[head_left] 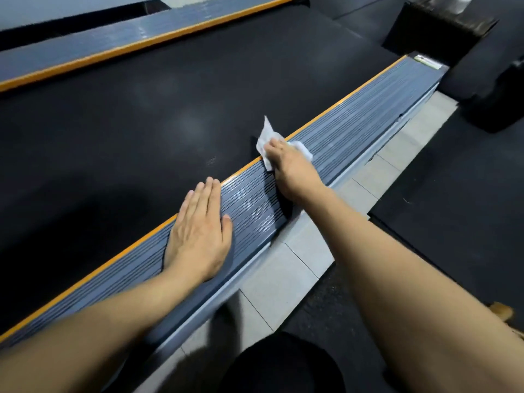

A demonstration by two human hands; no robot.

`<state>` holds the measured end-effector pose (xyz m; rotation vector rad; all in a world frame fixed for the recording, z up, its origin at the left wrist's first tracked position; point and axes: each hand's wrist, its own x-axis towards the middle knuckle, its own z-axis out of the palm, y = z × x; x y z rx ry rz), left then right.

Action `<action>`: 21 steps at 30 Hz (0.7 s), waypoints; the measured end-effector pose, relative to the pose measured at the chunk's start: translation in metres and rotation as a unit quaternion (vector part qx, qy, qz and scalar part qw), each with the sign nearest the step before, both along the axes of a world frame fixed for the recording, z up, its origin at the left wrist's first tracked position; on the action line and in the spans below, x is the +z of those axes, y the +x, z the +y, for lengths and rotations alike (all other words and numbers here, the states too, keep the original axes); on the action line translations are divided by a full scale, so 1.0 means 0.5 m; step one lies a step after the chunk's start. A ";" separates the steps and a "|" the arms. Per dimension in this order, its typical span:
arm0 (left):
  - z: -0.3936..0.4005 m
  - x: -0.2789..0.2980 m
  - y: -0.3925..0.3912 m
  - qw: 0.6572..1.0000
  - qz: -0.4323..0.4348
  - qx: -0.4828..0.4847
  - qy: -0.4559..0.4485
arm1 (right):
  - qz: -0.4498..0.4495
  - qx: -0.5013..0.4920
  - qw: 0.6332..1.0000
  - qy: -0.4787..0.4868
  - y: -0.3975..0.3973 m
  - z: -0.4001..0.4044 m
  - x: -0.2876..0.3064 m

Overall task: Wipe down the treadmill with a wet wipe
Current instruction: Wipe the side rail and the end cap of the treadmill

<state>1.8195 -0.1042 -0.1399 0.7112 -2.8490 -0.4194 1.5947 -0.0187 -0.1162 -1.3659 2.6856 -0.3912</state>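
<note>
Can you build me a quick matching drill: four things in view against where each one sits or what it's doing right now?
Things:
1. left hand
2. right hand
3. wet wipe
4. treadmill belt

States:
A. black, between the two rails
B. flat on the ribbed side rail
C. white, bunched under fingers
D. pressing the wipe down

Pairs: 1-B, 2-D, 3-C, 4-A

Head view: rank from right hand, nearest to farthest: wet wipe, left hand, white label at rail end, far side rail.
1. wet wipe: under the right hand, on the near rail.
2. left hand: flat on the same rail, closer to the camera.
3. white label: rail's far end, upper right.
4. far side rail: across the belt, upper left.
</note>
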 end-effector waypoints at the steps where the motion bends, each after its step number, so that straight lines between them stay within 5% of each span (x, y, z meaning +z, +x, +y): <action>1: 0.000 -0.001 0.000 1.000 -0.001 -0.008 -0.001 | 0.016 -0.017 1.000 0.002 0.011 -0.012 0.001; 7: -0.007 -0.013 0.001 1.000 0.009 -0.016 -0.003 | -0.092 0.191 0.976 -0.050 0.152 -0.035 0.008; 12: -0.008 -0.011 0.001 0.999 -0.005 -0.030 -0.014 | -0.039 -0.032 0.998 -0.034 -0.019 0.052 0.025; 15: -0.008 -0.008 0.002 0.998 -0.023 -0.046 -0.036 | -0.010 -0.082 0.995 -0.056 -0.038 0.091 0.010; 21: -0.009 0.009 -0.026 0.990 -0.036 -0.117 -0.069 | -0.066 0.205 0.969 -0.118 0.125 0.169 -0.027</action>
